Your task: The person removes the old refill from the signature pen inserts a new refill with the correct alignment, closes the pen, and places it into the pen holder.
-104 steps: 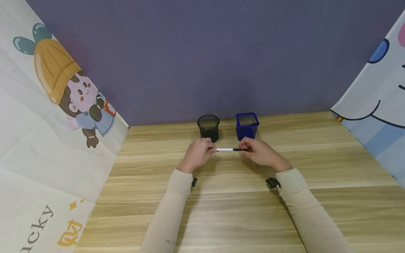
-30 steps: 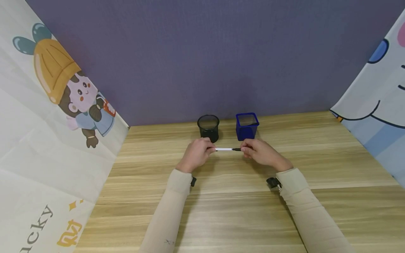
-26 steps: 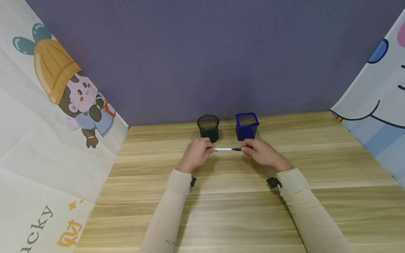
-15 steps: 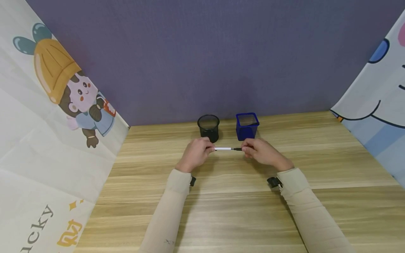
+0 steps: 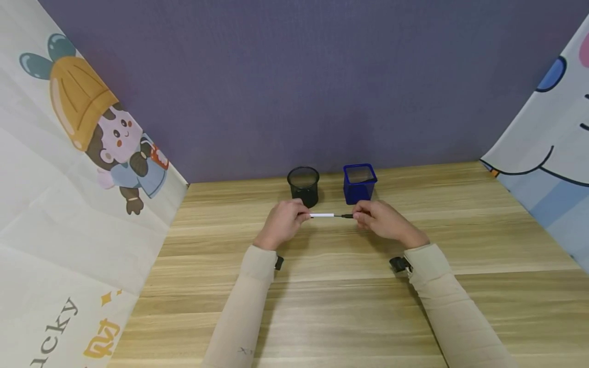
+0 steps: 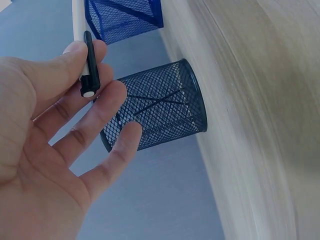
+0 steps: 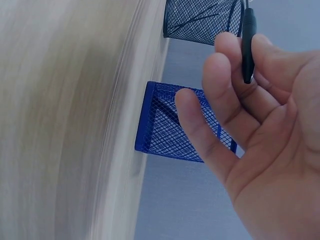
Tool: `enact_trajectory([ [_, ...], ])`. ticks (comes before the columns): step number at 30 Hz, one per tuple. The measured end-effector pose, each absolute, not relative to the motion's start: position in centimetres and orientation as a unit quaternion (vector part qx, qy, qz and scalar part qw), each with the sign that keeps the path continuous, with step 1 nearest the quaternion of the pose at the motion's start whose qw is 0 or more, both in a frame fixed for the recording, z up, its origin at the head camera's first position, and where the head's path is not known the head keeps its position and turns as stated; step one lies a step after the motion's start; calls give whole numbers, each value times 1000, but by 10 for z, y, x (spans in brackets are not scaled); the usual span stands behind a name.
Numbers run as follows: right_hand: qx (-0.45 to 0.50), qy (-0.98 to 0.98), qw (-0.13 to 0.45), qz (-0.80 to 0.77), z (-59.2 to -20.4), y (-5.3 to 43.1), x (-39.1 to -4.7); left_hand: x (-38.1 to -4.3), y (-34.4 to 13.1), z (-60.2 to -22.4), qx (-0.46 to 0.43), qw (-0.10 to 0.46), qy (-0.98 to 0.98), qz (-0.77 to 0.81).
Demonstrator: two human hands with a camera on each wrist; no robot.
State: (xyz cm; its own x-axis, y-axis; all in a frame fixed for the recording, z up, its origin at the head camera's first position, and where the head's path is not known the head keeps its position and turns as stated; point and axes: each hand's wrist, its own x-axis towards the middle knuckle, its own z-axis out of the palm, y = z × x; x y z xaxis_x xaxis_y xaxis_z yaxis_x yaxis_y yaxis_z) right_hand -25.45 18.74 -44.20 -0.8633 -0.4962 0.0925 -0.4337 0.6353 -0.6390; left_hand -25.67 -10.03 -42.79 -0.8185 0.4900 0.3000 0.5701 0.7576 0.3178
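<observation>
One slim white-and-black pen (image 5: 323, 215), pinched by left hand (image 5: 282, 223) (white barrel (image 6: 78, 19)) and right hand (image 5: 383, 221) (black end (image 7: 248, 45)), held crosswise above the wood-grain table (image 5: 336, 296). Behind, a round black wire-mesh cup (image 5: 304, 194) and a square blue wire-mesh cup (image 5: 358, 193) stand apart near the rear edge (image 5: 248, 180); side edges (image 5: 156, 257) well apart from both hands

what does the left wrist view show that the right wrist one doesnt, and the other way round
Only the left wrist view: the left hand pinching a white pen barrel with a black clip.

Only the right wrist view: the right hand pinching a black tapered pen piece.

Both: the black cylindrical mesh cup, the blue square mesh cup and the wood-grain tabletop.
</observation>
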Motion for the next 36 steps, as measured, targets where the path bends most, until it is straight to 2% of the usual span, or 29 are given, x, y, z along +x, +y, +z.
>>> enact_trajectory([
  [36, -244, 908, 39, -337, -437, 195, -254, -259, -108, -427, -277, 107, -933, -203],
])
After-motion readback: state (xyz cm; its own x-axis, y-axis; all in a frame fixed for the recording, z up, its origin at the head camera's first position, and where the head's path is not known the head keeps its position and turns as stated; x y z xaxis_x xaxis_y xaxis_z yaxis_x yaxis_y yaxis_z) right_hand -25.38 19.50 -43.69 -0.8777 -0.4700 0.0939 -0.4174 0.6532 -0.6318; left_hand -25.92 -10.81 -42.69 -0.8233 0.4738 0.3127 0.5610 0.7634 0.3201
